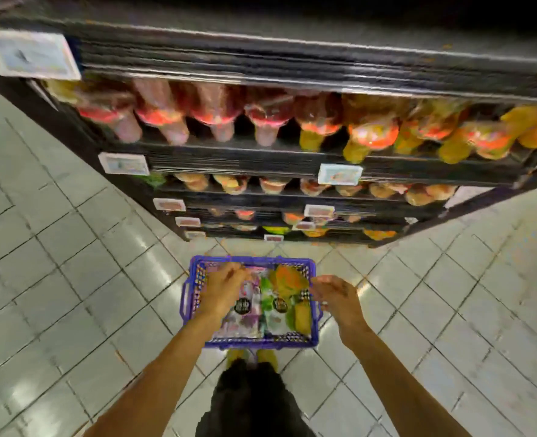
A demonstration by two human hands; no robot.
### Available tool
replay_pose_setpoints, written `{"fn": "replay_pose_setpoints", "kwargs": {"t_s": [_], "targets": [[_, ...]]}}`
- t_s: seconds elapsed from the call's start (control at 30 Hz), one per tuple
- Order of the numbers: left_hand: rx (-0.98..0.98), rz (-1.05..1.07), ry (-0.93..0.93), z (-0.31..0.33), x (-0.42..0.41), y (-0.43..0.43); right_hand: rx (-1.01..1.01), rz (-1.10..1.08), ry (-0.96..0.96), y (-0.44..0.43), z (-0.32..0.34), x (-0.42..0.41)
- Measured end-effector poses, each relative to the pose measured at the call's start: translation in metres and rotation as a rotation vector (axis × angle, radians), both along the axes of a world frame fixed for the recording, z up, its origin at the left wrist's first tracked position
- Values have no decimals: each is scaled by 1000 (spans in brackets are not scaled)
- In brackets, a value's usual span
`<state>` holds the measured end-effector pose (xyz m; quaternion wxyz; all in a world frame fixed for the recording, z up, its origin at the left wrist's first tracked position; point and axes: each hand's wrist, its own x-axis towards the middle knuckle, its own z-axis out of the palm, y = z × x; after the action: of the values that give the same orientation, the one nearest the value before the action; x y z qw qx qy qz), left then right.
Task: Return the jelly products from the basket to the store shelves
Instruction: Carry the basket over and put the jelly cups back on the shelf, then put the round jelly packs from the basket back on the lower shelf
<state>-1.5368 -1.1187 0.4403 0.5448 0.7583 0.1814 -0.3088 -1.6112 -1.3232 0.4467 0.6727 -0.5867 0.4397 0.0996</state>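
Head view: left hand over blue plastic basket, grip unclear; right hand slack, empty. Pinch just 1 pink jelly pouch.

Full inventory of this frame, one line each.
shelf unit: one, black, several tiers, ahead
shelf jelly bags: many, red-pink left, yellow-orange right, on tiers
price tags: several, white, on shelf edges
floor: pale tiles, underfoot
basket: one, blue, on floor before the feet
basket jelly packs: several, pink, green, orange-yellow, inside basket; count unclear
footwear: pair, yellow, at basket's near edge
left grip: bare hand, over basket's left side, fingers curled down; hold unclear
right grip: bare hand, above basket's right rim, loosely curled, empty
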Motion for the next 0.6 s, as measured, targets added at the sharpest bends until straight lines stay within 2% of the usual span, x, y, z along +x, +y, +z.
{"fn": "replay_pose_setpoints", "kwargs": {"t_s": [0.1,0.3,0.4,0.6], "targets": [[8,-10,114,-75,-11,-7,57,-49,128,-2,-76,-14],[10,32,264,-208,-29,-27,-1,-21,295,-5,-204,-30],[18,80,304,-254,-35,-44,36,-61,338,-10,-249,-33],[53,132,390,-307,-51,-87,22,69,394,-42,-298,-28]]}}
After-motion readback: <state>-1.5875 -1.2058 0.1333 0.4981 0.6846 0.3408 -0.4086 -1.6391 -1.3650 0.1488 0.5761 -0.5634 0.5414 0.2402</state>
